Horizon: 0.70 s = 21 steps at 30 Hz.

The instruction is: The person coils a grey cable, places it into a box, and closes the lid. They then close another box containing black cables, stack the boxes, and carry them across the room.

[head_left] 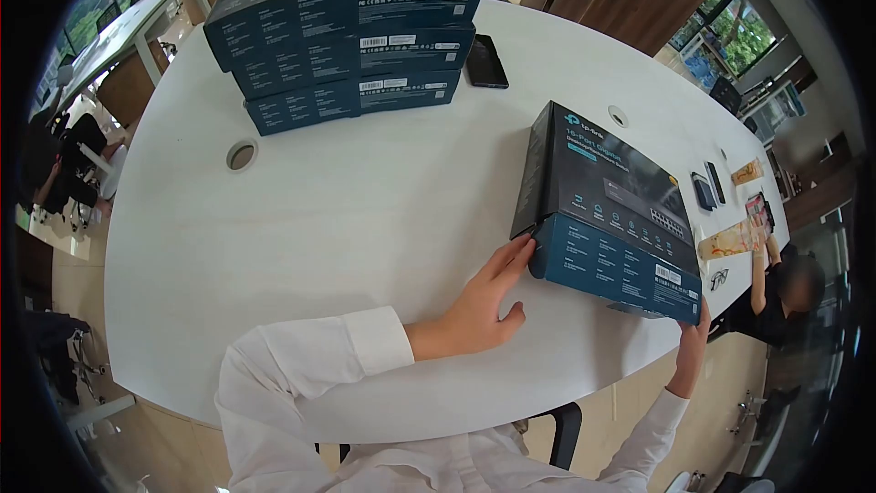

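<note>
A dark tp-link network switch box [620, 196], printed "16-Port Gigabit", sits on the right part of the table. Its blue front side faces me, and a bit of cardboard shows below the front edge. At the front left corner, the stretched fingertips of my left hand [479, 310] touch the box, while the thumb stands apart. My right hand [693, 342] grips the front right corner, its fingers partly hidden by the box. Three similar boxes [351, 50] are stacked at the back left of the white table [365, 210].
A black phone [486, 61] lies beside the stack. Two round cable holes [242, 156] pierce the tabletop. On the right are a drink cup [730, 241], glasses [719, 279] and small dark devices [703, 191]. Another person [789, 297] sits there, holding a phone.
</note>
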{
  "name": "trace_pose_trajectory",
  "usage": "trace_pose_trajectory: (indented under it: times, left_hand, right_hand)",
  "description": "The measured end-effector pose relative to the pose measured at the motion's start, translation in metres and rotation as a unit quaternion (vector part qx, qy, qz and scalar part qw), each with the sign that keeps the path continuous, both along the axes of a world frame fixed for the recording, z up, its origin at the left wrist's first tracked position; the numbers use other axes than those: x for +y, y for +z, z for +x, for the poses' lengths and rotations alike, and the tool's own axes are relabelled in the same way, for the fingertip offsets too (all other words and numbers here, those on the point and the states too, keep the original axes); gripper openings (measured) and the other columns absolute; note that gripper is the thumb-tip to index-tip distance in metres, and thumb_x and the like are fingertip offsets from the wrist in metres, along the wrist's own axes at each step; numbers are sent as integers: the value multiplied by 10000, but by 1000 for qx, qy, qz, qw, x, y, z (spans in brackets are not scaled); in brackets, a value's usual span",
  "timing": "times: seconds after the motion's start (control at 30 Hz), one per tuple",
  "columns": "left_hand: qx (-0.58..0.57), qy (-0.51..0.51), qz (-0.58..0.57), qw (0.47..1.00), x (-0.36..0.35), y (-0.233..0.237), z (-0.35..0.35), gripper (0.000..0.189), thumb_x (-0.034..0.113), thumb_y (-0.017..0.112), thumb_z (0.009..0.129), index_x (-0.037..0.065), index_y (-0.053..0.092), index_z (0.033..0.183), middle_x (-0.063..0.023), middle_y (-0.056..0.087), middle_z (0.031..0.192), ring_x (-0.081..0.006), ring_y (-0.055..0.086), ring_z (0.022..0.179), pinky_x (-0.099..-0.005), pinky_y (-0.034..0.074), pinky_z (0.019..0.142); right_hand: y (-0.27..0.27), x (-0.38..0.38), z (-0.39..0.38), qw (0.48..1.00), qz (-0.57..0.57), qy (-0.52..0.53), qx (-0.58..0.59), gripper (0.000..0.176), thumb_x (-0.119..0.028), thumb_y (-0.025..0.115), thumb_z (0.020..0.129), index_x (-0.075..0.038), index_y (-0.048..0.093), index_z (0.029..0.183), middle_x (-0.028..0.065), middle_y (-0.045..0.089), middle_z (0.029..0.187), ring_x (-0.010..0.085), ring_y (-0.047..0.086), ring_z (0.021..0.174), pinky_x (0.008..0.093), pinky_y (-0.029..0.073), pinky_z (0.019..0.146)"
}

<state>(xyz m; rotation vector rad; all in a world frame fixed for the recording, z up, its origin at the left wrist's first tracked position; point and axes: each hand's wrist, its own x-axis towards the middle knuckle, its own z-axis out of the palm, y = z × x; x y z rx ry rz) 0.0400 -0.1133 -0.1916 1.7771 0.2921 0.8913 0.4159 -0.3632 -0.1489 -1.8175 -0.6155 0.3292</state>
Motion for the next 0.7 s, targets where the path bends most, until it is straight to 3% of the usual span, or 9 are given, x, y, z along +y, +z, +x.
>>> trace_pose_trajectory:
  times: [0.07, 0.2, 0.3, 0.4, 0.5, 0.6, 0.7]
  left_hand:
    - [7, 12, 4, 1000, 0, 1, -1, 755, -31, 576, 799, -28, 302, 1502, -229, 295, 1540, -381, 340, 1421, -401, 319, 1145]
    - [27, 63, 28, 997, 7, 9, -3, 643, 24, 626, 838, -39, 400, 1437, -230, 393, 1484, -378, 463, 1331, -378, 404, 1077]
    - [57, 85, 34, 994, 17, 18, -4, 536, 77, 670, 845, -29, 505, 1345, -206, 531, 1371, -360, 573, 1205, -370, 475, 994]
    - [59, 123, 110, 985, 28, 20, -4, 437, 94, 698, 819, -6, 603, 1233, -145, 657, 1198, -313, 663, 1015, -360, 541, 850]
    - [104, 149, 207, 961, 35, 15, -3, 356, 96, 720, 778, 15, 672, 1121, -94, 712, 1050, -268, 687, 832, -346, 557, 700]
    - [72, 180, 253, 948, 37, 11, 1, 291, 84, 727, 742, 26, 710, 1027, -56, 718, 917, -234, 658, 681, -335, 527, 579]
    - [90, 183, 273, 940, 36, 11, 2, 259, 73, 734, 723, 29, 718, 978, -50, 698, 818, -229, 636, 631, -332, 506, 549]
  right_hand:
    - [3, 0, 2, 998, -50, -16, -26, 548, 119, 506, 906, 33, 423, 1441, 118, 551, 1334, 173, 556, 1166, 282, 432, 1007]
    - [6, -2, -5, 999, -44, -21, -1, 530, 139, 475, 913, 23, 445, 1429, 111, 568, 1304, 160, 562, 1122, 249, 440, 959]
    - [5, -2, -6, 995, -78, 21, -50, 529, 156, 448, 908, 35, 448, 1422, 114, 582, 1288, 160, 560, 1134, 240, 430, 965]
    - [-4, -2, -4, 989, -87, 67, -96, 554, 180, 425, 877, 41, 454, 1413, 121, 598, 1269, 174, 558, 1156, 259, 411, 1001]
    - [-13, -2, -6, 975, -101, 72, -185, 573, 196, 413, 842, 51, 468, 1394, 130, 609, 1255, 188, 554, 1170, 279, 390, 1033]
    - [-15, 9, -23, 963, -94, 63, -243, 562, 199, 410, 829, 51, 494, 1365, 131, 629, 1223, 195, 564, 1153, 285, 393, 1029]
    - [-17, 15, -28, 963, -88, 82, -243, 548, 194, 411, 831, 39, 513, 1347, 129, 651, 1181, 200, 586, 1119, 285, 411, 1004]
